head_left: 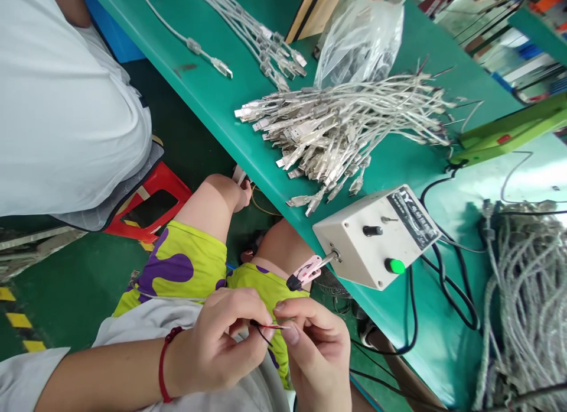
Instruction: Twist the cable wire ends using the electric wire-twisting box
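Observation:
My left hand (228, 335), with a red string round the wrist, is closed on a cable. The thin grey cable (172, 298) crosses my lap into that hand. Split wires (266, 328), red and black among them, stick out between my fingers. My right hand (314, 347) pinches the tips of the wires between thumb and fingers, close to the left one. Just above the hands, a pink clip (305, 273) sits on the shaft of a white box (376, 237) with a black knob and a green button.
On the green table (204, 104) lie a large pile of USB cables (328, 128), a smaller bunch (270, 45) and a plastic bag (361, 42). Braided cables (527, 294) are heaped at the right by black cords. Another person in white (66, 116) sits at the left on a red stool (155, 199).

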`<act>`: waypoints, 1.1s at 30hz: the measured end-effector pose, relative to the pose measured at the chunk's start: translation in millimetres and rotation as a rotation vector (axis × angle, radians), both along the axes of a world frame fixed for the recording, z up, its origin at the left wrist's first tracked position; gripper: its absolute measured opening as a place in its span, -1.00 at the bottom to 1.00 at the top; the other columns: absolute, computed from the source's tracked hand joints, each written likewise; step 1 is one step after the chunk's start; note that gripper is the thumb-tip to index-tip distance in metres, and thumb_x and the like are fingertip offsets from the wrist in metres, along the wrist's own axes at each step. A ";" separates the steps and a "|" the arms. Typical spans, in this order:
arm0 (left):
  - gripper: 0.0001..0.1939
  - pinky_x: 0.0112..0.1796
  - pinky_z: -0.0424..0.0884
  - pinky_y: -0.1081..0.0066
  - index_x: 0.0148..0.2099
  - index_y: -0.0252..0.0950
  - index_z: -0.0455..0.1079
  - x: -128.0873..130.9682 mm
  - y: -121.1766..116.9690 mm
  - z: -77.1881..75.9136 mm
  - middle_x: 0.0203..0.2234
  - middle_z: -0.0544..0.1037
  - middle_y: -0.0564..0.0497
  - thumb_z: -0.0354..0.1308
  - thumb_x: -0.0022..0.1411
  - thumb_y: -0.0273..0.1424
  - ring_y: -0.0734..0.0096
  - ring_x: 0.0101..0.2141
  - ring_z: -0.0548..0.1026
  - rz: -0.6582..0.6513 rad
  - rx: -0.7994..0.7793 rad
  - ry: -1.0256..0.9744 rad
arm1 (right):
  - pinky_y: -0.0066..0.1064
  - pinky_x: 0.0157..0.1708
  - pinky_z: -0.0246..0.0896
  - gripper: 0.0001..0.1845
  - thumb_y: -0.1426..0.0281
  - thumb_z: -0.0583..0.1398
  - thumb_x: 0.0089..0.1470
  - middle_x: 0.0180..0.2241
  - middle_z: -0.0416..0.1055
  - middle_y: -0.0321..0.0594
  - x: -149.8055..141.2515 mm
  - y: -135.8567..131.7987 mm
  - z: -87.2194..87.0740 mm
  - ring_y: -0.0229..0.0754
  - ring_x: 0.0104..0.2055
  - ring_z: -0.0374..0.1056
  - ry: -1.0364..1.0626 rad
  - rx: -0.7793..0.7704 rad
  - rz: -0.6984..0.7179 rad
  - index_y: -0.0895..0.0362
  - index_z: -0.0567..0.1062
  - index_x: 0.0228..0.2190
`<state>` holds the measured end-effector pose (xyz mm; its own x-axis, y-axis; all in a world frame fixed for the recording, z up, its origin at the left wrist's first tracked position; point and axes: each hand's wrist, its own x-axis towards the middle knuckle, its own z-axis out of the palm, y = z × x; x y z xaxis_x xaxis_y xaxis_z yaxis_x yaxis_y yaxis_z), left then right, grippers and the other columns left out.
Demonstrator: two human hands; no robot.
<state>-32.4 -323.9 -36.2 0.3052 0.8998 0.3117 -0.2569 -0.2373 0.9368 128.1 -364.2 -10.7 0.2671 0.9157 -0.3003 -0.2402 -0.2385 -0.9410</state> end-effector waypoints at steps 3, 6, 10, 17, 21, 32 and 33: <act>-0.74 -0.51 0.19 0.44 0.09 -0.08 0.38 -0.4 1.9 1.7 -0.38 0.52 0.09 0.21 0.54 -0.57 0.48 -0.56 0.24 0.021 0.003 0.019 | -0.44 -0.51 0.04 -0.75 0.10 0.60 0.14 -0.64 0.27 -0.40 -2.6 -1.2 0.9 -0.30 -0.55 0.08 0.015 0.014 0.018 -0.01 0.85 -0.31; -0.76 -0.49 0.27 0.45 0.06 -0.10 0.41 -0.5 7.3 4.5 -0.45 0.51 0.11 0.24 0.52 -0.57 0.46 -0.55 0.33 0.027 0.071 0.038 | -0.44 -0.48 0.05 -0.68 0.05 0.64 0.07 -0.63 0.28 -0.40 -4.4 -1.3 2.4 -0.31 -0.53 0.08 0.046 -0.073 -0.036 0.01 0.83 -0.36; -0.80 -0.43 0.43 0.45 0.03 -0.12 0.44 0.0 14.7 6.6 -0.45 0.64 0.08 0.23 0.50 -0.55 0.41 -0.52 0.53 -0.006 0.205 0.042 | -0.40 -0.48 0.12 -0.59 -0.03 0.61 0.09 -0.62 0.32 -0.38 -1.5 -1.4 -0.9 -0.30 -0.55 0.09 0.103 -0.141 0.033 0.05 0.82 -0.36; -0.77 -0.42 0.45 0.44 -0.03 -0.12 0.44 0.9 15.3 6.3 -0.48 0.65 0.11 0.26 0.40 -0.57 0.40 -0.55 0.56 0.007 0.219 0.090 | -0.39 -0.50 0.18 -0.62 -0.01 0.60 0.10 -0.63 0.35 -0.36 1.4 1.5 -3.4 -0.30 -0.58 0.13 0.121 -0.122 0.076 0.04 0.82 -0.36; -0.75 -0.43 0.43 0.45 -0.04 -0.13 0.42 3.4 12.6 4.6 -0.48 0.63 0.11 0.27 0.36 -0.59 0.42 -0.56 0.53 0.054 0.193 0.102 | -0.37 -0.47 0.22 -0.52 -0.08 0.56 0.14 -0.55 0.46 -0.27 -0.7 11.1 -1.1 -0.25 -0.52 0.21 0.065 -0.131 0.011 0.09 0.77 -0.44; -0.67 -0.51 0.23 0.48 0.02 -0.08 0.36 7.2 11.7 -1.8 -0.46 0.42 0.16 0.27 0.41 -0.63 0.47 -0.56 0.29 0.113 0.023 0.104 | -0.47 -0.56 0.09 -0.47 -0.13 0.54 0.18 -0.49 0.43 -0.28 15.1 48.9 -5.5 -0.30 -0.52 0.11 0.130 0.002 -0.167 0.09 0.84 -0.21; -0.68 -0.51 0.22 0.49 0.03 -0.08 0.36 8.3 11.6 -2.1 -0.44 0.42 0.16 0.27 0.43 -0.62 0.48 -0.55 0.28 0.104 0.005 0.103 | -0.49 -0.56 0.07 -0.50 -0.11 0.55 0.18 -0.56 0.32 -0.35 14.6 49.2 -5.0 -0.32 -0.54 0.07 0.180 0.000 -0.153 0.09 0.85 -0.20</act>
